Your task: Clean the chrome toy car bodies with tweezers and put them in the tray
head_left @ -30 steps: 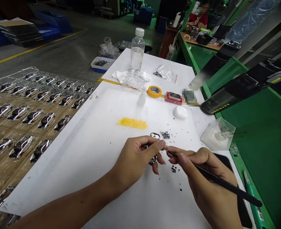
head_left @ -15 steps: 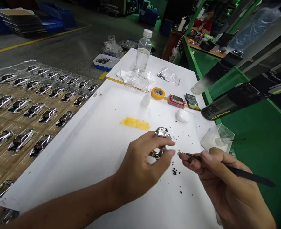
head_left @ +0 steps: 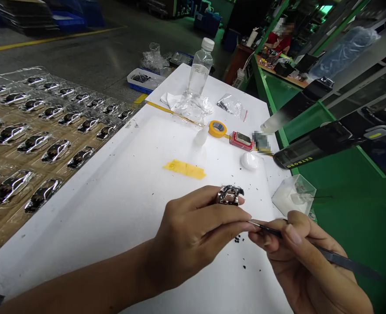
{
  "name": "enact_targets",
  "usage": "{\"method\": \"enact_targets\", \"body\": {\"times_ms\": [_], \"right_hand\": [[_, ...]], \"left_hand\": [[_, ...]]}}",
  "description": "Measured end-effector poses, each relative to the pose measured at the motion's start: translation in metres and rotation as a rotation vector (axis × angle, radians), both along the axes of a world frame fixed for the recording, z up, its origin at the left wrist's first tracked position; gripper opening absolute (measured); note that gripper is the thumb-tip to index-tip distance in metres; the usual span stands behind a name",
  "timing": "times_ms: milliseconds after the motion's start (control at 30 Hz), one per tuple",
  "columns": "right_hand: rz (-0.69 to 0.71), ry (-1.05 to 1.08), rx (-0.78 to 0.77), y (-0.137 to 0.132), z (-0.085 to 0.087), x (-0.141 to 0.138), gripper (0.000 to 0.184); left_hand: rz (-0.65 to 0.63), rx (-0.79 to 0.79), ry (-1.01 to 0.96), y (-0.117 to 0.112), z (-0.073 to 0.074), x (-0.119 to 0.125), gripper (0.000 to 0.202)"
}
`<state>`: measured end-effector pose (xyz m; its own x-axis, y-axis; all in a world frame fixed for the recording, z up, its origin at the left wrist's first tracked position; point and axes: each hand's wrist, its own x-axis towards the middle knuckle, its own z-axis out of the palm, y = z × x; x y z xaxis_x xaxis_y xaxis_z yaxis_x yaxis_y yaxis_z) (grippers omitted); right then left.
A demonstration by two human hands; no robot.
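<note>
The left hand clamps a chrome part; the right hand grips a black tool, tip at the left fingertips.

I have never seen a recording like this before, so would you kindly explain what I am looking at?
There is no machine here: these are a person's two bare hands, seen by one camera worn on the head, looking forward and down. The left hand holds a shiny silver part. The right hand holds a slim black tool, its thin tip at the left fingertips. On the white tabletop lie tiny black pieces, a strip of yellow tape and a tape roll; a clear bottle stands farther back. At the picture's left are rows of dark, glossy items in clear plastic.
</note>
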<state>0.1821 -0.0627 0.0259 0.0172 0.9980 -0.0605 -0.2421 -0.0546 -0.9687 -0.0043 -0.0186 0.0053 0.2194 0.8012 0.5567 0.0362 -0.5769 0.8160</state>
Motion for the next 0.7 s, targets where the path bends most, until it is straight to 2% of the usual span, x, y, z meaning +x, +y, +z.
{"method": "enact_targets", "body": {"times_ms": [300, 700], "right_hand": [[-0.048, -0.028, 0.011, -0.0022, 0.0000, 0.0004, 0.014], [0.025, -0.052, 0.006, -0.0020, -0.0080, 0.0077, 0.013]], "left_hand": [[0.042, -0.002, 0.019, 0.0001, -0.0004, -0.0001, 0.010], [0.050, -0.025, 0.017, 0.0013, -0.0012, 0.0024, 0.011]]}}
